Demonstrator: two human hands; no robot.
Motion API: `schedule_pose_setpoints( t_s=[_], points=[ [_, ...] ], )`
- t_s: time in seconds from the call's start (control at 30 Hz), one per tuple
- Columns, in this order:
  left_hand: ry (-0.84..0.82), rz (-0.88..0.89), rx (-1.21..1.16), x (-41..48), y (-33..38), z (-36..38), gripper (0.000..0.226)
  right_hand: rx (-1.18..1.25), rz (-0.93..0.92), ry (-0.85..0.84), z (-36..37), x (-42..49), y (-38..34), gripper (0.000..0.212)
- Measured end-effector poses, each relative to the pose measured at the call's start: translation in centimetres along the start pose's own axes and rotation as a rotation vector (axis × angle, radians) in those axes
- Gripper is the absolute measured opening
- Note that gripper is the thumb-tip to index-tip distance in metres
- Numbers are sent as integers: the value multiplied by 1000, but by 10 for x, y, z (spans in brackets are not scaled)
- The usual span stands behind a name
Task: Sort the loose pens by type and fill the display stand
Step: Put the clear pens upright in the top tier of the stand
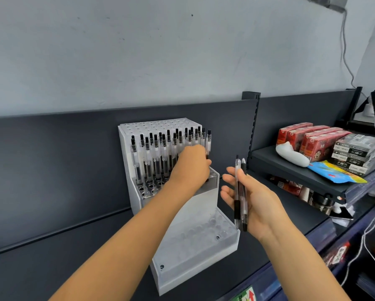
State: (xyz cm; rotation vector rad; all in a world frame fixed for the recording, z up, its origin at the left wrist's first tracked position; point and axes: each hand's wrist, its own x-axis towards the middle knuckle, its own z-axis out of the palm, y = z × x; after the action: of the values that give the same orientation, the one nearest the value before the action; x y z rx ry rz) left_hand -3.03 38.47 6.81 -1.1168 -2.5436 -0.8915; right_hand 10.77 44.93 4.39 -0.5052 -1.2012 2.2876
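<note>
The pen [208, 144] stands upright at the right end of the stand's [125, 170] middle tier, its lower end hidden behind the left hand [191, 164], whose fingers curl around it. The right hand [249, 198], just beside, loosely holds spare pens [240, 192] upright, fingers half open. The front tier's holes look empty.

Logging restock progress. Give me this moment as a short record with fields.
stand: white tiered display stand on dark shelf
middle tier: rows of clear pens, upright
lowest tier: holes appear empty
left hand: at middle tier's right end, fingers on one pen
right hand: holds loose pens
right shelf: red cartons
</note>
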Motion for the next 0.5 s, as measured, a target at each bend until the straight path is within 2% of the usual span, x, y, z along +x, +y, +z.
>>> schedule_pose_setpoints(
  t_s=[0.13,0.17,0.23,0.3,0.37,0.5],
  points=[
    [-16,60,126,-11,1,-12,42,-93,-35,5,2,-1,-1,26],
    [10,92,86,-16,1,-15,40,-104,-43,7,2,-2,-1,25],
    [1,143,-138,-30,4,-23,33,-114,-60,-2,5,-4,-4,24],
    [-141,178,-340,-43,9,-29,24,-112,-70,-27,10,-6,-6,25],
    [-229,183,-417,-51,11,-33,22,-74,-77,-77,18,-9,-7,24],
    [-204,159,-538,-55,8,-43,16,-99,-160,-148,29,-12,-9,20]
  ],
)
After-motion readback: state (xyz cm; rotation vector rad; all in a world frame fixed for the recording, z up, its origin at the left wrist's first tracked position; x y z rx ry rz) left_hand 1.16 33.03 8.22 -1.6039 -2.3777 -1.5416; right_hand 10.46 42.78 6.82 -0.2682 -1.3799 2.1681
